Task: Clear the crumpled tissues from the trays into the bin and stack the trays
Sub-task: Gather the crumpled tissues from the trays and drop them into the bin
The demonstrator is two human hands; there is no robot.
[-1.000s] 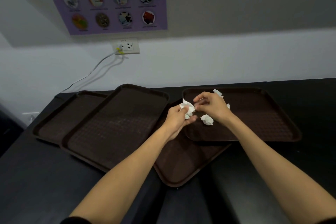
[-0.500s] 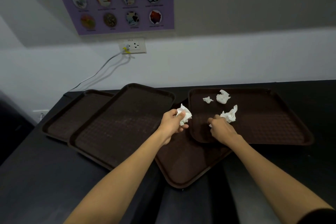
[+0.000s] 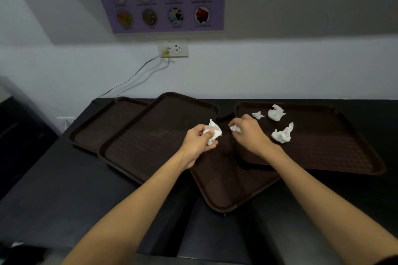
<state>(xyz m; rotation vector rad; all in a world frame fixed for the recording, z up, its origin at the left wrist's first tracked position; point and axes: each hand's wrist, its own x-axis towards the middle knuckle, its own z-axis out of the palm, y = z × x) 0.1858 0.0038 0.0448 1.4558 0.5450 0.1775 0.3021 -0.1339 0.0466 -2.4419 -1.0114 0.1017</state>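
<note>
Several dark brown trays overlap on a black counter. My left hand (image 3: 197,143) is shut on a bunch of crumpled white tissue (image 3: 213,131), over the gap between the middle tray (image 3: 150,135) and the lower tray (image 3: 226,189). My right hand (image 3: 249,133) pinches a small crumpled tissue (image 3: 235,128) at the left edge of the right tray (image 3: 333,153), close to my left hand. Three loose tissues lie on the right tray: a tiny one (image 3: 258,115), a round one (image 3: 276,112) and a larger one (image 3: 282,134).
A far-left tray (image 3: 103,127) lies partly under the middle tray. The black counter (image 3: 53,200) ends at its left edge near a dark unit. A wall socket (image 3: 174,48) with a cable and a purple poster (image 3: 159,0) hang behind. No bin is in view.
My right hand picked a small tissue off the right tray and moved left toward my left hand. My left hand stays shut on its tissue bunch. The view shifted slightly.
</note>
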